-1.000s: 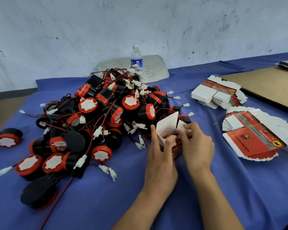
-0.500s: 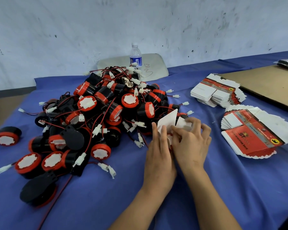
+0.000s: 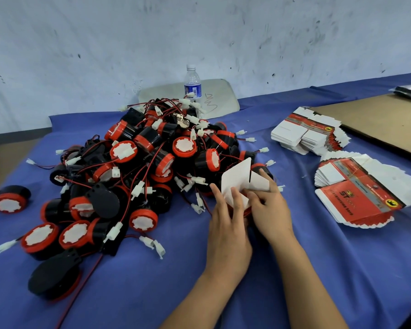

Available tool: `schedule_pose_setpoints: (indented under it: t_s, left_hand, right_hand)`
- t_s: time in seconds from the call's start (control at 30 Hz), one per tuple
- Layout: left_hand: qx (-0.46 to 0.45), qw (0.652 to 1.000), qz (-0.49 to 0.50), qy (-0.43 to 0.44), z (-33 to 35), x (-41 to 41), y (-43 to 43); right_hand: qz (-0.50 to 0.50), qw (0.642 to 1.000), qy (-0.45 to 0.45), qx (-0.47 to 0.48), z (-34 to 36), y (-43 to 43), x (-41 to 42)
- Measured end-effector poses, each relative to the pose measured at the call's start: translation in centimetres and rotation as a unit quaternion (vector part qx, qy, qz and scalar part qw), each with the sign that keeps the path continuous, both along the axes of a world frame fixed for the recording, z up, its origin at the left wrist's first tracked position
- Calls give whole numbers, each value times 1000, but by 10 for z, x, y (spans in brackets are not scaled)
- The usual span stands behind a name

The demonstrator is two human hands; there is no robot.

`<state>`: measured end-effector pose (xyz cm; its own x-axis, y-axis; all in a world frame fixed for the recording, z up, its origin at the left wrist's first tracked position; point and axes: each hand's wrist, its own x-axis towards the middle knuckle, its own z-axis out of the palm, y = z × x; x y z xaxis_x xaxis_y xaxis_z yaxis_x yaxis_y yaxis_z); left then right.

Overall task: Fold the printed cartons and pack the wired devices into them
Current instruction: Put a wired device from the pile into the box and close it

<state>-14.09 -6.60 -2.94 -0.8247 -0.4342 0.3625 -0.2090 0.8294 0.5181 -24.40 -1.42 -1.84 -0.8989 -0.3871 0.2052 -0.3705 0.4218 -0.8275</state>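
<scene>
A small red-and-white carton (image 3: 241, 179) stands on the blue cloth between my hands, its white flaps sticking up. My left hand (image 3: 228, 224) holds its left side, fingers against a flap. My right hand (image 3: 268, 207) grips its right side and pinches a flap with the fingertips. The carton's body is mostly hidden behind both hands. Just left of it lies a big pile of black-and-red round wired devices (image 3: 138, 172) with white connectors. Flat printed cartons lie fanned at the right (image 3: 363, 195), and a second stack (image 3: 311, 134) sits behind them.
A water bottle (image 3: 192, 85) stands behind the pile, in front of a grey board (image 3: 221, 96). A brown cardboard sheet (image 3: 384, 122) lies at the far right. One device (image 3: 10, 201) sits alone at the left edge. The blue cloth (image 3: 342, 269) covers the table.
Both hands have shifted slightly on the carton. The right fingers moved down from the flap's top to pinch lower, and the white flaps now stand more upright.
</scene>
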Motion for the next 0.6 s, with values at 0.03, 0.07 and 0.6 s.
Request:
schedule_pose_setpoints:
  t_s: [0.03,0.07,0.6]
  left_hand:
    - [0,1000,0,-10,0,0,0]
    - [1,1000,0,-17,0,0,-1]
    - [-74,989,95,92,6,0,6]
  right_hand:
    - [3,999,-11,-30,-1,0,-2]
    - [4,999,-17,-52,-1,1,-4]
    - [-70,994,49,70,6,1,11]
